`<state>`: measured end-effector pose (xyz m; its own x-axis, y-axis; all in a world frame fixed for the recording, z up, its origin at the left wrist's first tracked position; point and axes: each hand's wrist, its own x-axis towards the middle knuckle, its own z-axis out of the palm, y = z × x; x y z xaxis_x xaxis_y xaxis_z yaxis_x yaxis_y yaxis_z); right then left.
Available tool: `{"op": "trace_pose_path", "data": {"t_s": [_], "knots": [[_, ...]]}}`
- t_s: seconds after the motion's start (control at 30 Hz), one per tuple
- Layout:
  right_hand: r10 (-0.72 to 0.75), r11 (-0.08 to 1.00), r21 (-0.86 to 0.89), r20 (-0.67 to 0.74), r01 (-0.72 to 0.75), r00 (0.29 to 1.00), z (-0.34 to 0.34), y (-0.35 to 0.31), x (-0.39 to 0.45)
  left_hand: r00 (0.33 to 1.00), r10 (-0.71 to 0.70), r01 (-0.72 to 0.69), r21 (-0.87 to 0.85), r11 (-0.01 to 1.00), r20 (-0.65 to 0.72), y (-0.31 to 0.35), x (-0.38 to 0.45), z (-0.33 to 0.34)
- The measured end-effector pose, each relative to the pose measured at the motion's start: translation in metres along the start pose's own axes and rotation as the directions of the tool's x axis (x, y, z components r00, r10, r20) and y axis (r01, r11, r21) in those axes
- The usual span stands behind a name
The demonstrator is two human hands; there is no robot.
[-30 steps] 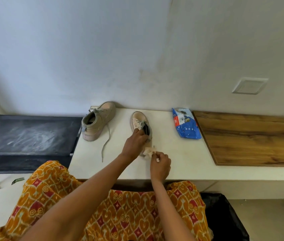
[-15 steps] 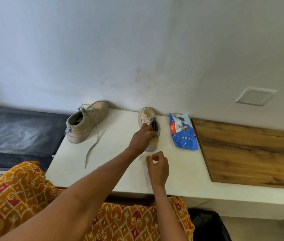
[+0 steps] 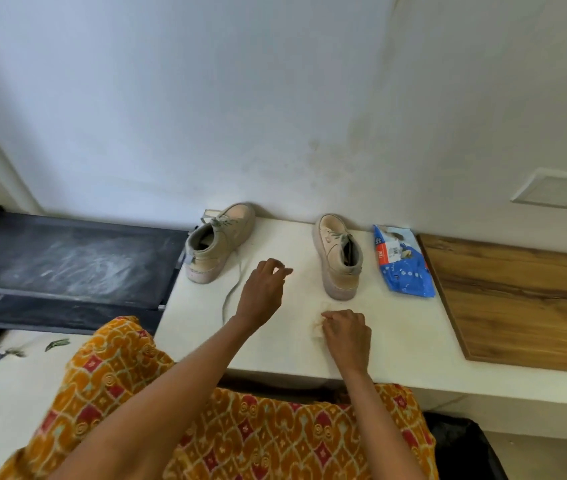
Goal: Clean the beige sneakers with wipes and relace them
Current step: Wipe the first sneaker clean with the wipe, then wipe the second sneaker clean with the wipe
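Note:
Two beige sneakers stand on the white counter [image 3: 275, 344] near the wall. The left sneaker [image 3: 218, 242] has a loose lace [image 3: 232, 292] trailing toward me. The right sneaker [image 3: 337, 258] stands upright beside a blue pack of wipes [image 3: 401, 263]. My left hand [image 3: 263, 289] hovers between the two shoes, fingers loosely curled, holding nothing. My right hand [image 3: 346, 332] rests on the counter in front of the right sneaker and grips a crumpled, soiled wipe [image 3: 316, 329], mostly hidden under the fingers.
A wooden board [image 3: 524, 299] covers the counter's right part. A black shelf rack [image 3: 67, 261] stands to the left, below counter level. A black bin [image 3: 462, 448] sits under the counter edge at lower right. My patterned orange clothing fills the foreground.
My left hand has let go of the right sneaker and moved left into the gap between the shoes. The right hand stays on the counter with the wipe.

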<state>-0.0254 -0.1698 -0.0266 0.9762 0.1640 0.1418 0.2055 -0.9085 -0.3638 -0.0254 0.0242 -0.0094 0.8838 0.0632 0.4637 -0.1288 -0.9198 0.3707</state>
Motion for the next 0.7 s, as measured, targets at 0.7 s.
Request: {"op": "trace_pose_path", "data": {"t_s": [0.7], "knots": [[-0.040, 0.924, 0.372, 0.322, -0.088, 0.946, 0.029, -0.150, 0.040, 0.802, -0.567, 0.595, -0.168, 0.786, 0.186, -0.105, 0.029, -0.079]]}}
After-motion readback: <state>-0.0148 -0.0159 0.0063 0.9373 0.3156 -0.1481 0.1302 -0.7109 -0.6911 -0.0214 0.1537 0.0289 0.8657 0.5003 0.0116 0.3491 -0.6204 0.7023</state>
